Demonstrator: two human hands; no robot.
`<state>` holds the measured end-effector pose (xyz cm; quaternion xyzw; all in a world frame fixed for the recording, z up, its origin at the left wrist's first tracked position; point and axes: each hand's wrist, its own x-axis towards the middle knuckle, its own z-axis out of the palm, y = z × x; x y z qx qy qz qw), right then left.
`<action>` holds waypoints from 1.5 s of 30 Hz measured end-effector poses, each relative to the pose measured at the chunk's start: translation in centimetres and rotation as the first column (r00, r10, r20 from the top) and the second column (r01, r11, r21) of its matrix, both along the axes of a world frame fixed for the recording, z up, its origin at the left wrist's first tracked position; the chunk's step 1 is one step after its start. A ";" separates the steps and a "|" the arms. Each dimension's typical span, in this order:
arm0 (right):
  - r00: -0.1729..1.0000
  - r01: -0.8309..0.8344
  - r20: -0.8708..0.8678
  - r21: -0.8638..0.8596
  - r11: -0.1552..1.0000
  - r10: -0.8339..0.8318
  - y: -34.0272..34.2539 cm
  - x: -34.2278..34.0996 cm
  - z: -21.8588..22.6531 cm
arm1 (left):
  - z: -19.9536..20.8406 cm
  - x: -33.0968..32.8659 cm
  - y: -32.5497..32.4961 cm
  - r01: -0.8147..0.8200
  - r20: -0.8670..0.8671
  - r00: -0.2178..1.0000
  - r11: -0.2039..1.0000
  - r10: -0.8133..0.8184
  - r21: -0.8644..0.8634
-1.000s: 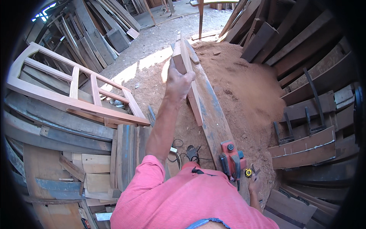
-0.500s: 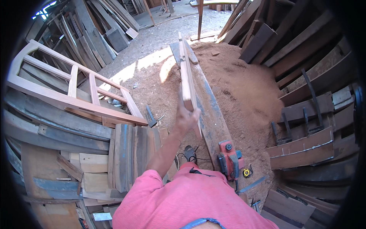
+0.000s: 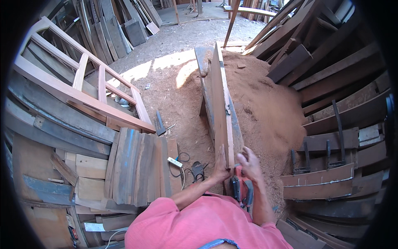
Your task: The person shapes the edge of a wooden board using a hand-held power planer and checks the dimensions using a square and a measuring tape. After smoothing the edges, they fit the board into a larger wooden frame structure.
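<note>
A long wooden board (image 3: 218,95) stands on its narrow edge along a worn workbench (image 3: 205,62), running away from me. My left hand (image 3: 222,165) grips its near end, with fingers stretched up along the left face. To the right of that end is my right hand (image 3: 250,165), its fingers apart and loosely bent, holding nothing I can see. Just below it, a red electric planer (image 3: 244,189) rests at the near end of the bench, partly covered by my right hand and forearm. A dark clamp-like fitting or notch shows midway along the board's top edge.
Sawdust (image 3: 265,108) is heaped right of the bench. Leaning at the left is a wooden frame (image 3: 99,83), above stacked planks (image 3: 132,166). A hammer-like tool (image 3: 160,123) and a white power strip (image 3: 175,162) with cords lie left of the bench. Dark boards (image 3: 319,182) line the right side.
The board's near end has come closer to me, and the board now stands taller on edge. My left hand has moved back with it. My right hand has come into view beside the planer.
</note>
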<state>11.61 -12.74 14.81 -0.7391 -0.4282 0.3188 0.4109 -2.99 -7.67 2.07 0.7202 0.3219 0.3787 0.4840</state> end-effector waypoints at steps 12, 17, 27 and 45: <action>0.954 -0.119 0.274 -0.027 0.993 0.121 9.3 -4.9 -1.5 | -4.2 0.0 4.3 0.094 -0.103 0.991 0.988 -0.082 0.119; 0.926 -0.109 0.337 -0.200 0.974 0.173 11.0 -3.0 0.9 | 2.9 1.2 6.2 0.049 -0.061 0.998 0.968 -0.035 0.247; 0.991 0.131 0.063 -0.196 0.972 -0.121 -6.1 3.9 -5.4 | 5.1 1.2 3.8 -0.161 -0.152 0.973 0.983 0.172 0.086; 0.891 0.052 -0.427 -0.243 0.969 -0.155 -12.1 2.0 -6.8 | 2.4 0.9 4.4 -0.164 -0.289 0.945 0.986 0.152 -0.019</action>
